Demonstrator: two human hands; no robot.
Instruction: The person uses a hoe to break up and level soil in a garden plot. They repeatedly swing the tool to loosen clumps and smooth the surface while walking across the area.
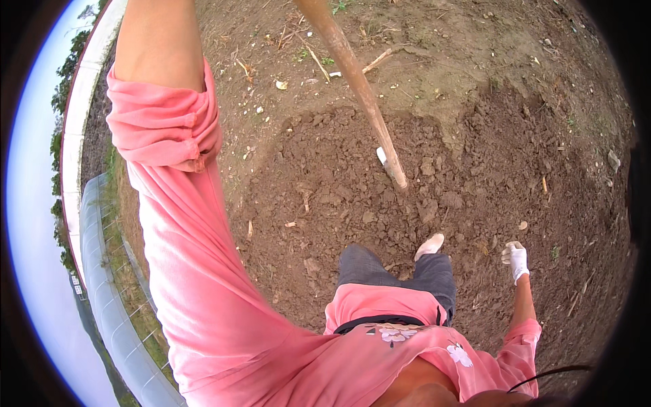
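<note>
Left hand is out of view up the raised pink sleeve [176, 224]; gloved right hand [517, 259] hangs empty, fingers loosely curled, at 4 o'clock from the pole [359, 88], which slants 11-to-5 into the soil [325, 183].

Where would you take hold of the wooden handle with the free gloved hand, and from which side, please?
Probably on the bare mid-shaft of the handle, above the end sunk in the dug soil. The shaft is a straight, smooth pole leaning up and away, so a full wrap should fit anywhere along it. Come from the right: the right hand hangs empty on that side. The left hand is out of view.
</note>
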